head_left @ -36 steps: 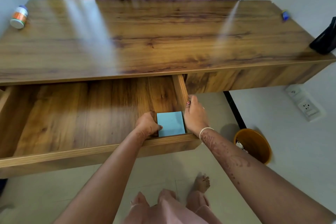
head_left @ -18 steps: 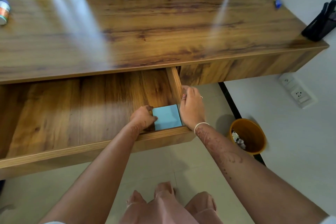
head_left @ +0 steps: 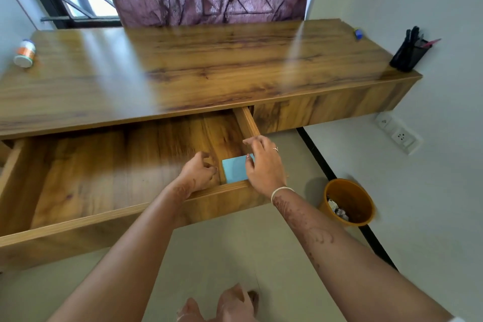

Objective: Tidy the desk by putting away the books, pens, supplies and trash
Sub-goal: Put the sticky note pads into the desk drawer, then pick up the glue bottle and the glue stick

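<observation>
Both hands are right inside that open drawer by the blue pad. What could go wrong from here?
If the drawer gets pushed shut now, the left hand or right hand could be pinched. The blue pad lies in the front corner and might slide. The small bottle lying near the desk's left edge could roll off.

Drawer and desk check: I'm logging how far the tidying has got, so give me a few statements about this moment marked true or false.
1. The blue pad lies in the front right corner of the open drawer. True.
2. The left hand is gripping the pad. False: it sits curled beside the pad, apart from it.
3. The right hand is over the pad's right edge, fingers spread. True.
4. The orange bin on the floor is empty. False: there is crumpled trash inside.
5. The black pen holder stands at the desk's left end. False: it is at the right end; a small bottle lies at the left.
</observation>
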Demonstrator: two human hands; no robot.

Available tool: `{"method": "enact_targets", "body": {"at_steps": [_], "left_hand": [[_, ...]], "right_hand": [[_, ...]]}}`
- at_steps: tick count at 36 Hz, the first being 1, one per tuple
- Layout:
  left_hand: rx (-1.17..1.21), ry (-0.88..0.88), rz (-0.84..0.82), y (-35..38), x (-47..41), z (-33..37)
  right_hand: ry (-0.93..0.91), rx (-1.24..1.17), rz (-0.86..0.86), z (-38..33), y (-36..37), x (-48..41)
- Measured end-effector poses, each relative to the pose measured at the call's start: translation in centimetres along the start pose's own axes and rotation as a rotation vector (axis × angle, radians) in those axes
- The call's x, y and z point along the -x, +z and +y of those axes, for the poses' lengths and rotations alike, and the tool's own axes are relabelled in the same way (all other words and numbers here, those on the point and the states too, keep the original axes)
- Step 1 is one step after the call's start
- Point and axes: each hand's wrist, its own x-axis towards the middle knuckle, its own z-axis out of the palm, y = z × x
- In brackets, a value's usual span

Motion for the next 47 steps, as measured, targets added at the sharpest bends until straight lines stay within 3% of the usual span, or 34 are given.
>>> {"method": "enact_targets", "body": {"at_steps": [5,13,23,29,38,47], "left_hand": [[0.038,0.104,0.143,-3.3,4.3,-1.6],[0.013,0.103,0.316,-11.4,10.9,-3.7],[0.171,0.119,0.461,-20.0,12.9,-6.4],[0.227,0.161,0.518,-25.5,10.0,-8.3],[0.392,0.13,0.543,-35.2,1.0,-9.8],[0.115,0.044,0.647,-42.3,-9.6,-10.4]], "right_hand": [[-0.005,0.007,0.003,-4.1,0.1,2.2],[-0.065,-0.108,-0.043,-13.0,0.8,2.2],[-0.128,-0.187,-0.121,-22.5,4.6,-1.0],[-0.12,-0.245,-0.157,-27.4,8.7,-5.2],[-0.055,-0.133,-0.239,-33.8,15.7,-14.6],[0.065,-0.055,-0.272,-34.6,22.3,-21.5]]}}
